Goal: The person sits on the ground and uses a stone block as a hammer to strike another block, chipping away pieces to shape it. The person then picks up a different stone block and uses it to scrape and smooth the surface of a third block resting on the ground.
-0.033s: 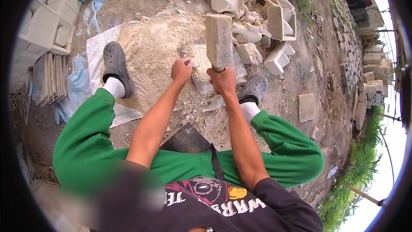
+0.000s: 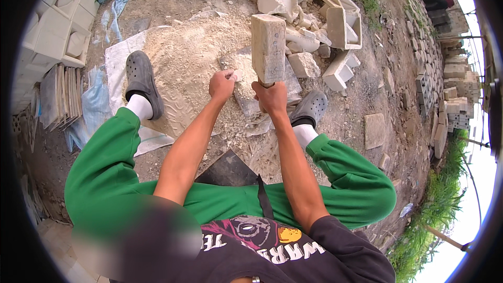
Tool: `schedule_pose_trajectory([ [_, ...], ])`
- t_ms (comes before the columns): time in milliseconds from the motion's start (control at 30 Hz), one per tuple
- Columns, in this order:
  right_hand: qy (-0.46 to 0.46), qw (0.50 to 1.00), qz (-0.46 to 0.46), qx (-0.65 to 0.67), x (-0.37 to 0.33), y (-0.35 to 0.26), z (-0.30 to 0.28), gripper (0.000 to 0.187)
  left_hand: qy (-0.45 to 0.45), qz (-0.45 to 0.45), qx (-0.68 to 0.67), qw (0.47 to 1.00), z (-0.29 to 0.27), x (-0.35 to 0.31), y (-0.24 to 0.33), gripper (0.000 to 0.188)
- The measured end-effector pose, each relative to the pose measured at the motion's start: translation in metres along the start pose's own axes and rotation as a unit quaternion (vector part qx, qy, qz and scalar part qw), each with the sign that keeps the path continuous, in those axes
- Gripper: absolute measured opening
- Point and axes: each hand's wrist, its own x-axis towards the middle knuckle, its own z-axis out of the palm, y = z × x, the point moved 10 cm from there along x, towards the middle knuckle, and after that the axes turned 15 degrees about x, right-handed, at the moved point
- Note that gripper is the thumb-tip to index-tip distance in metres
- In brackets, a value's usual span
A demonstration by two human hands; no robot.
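My right hand [image 2: 272, 97] is wrapped round the handle of a big wooden mallet [image 2: 268, 47], its worn block head raised and pointing away from me. To its left, my left hand [image 2: 222, 86] is closed in a pinch on a small pale stone chunk [image 2: 238, 75], mostly hidden by the fingers. Both hands are over a grey slab [image 2: 292, 88] strewn with pale crumbs. Around the slab's left side spreads a bed of crushed, sandy stone [image 2: 183, 52]. The mallet's head blocks part of the slab from sight.
My shoed feet flank the work: left shoe [image 2: 141, 78], right shoe [image 2: 310, 109]. Beyond the mallet lies a heap of broken pale blocks [image 2: 308, 42]. A white sheet [image 2: 121, 57] is under the crushed stone. Stacked moulded blocks [image 2: 57, 26] and thin boards [image 2: 58, 97] stand at left.
The mallet's head has shifted slightly, its far end a little higher in the picture. My left hand and the stone chunk look unmoved.
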Motion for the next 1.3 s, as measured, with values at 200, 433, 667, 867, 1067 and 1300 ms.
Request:
schedule_pose_trajectory([
  [200, -0.064, 0.989, 0.124, -0.046, -0.001, 0.092, 0.02, 0.022, 0.009, -0.014, -0.007, 1.0, 0.003, 0.008, -0.003, 0.024],
  [433, 0.004, 1.0, 0.014, 0.008, 0.018, 0.021, -0.008, 0.021, 0.034, -0.021, -0.029, 0.999, -0.002, 0.006, -0.006, 0.026],
  [667, -0.028, 0.992, 0.091, -0.081, 0.012, 0.115, 0.016, 0.029, 0.012, -0.021, -0.035, 0.999, -0.002, 0.005, 0.01, 0.031],
  [867, -0.003, 0.998, 0.066, -0.02, 0.009, 0.059, 0.011, 0.032, 0.028, -0.021, -0.039, 0.999, -0.007, 0.004, -0.001, 0.029],
  [1067, -0.03, 0.984, 0.174, 0.002, -0.011, 0.097, 0.03, 0.027, 0.034, -0.034, -0.042, 0.998, -0.008, 0.007, -0.009, 0.026],
  [1300, -0.055, 0.985, 0.107, -0.125, -0.002, 0.099, 0.014, 0.03, 0.009, -0.046, -0.065, 0.997, -0.001, 0.008, -0.005, 0.024],
])
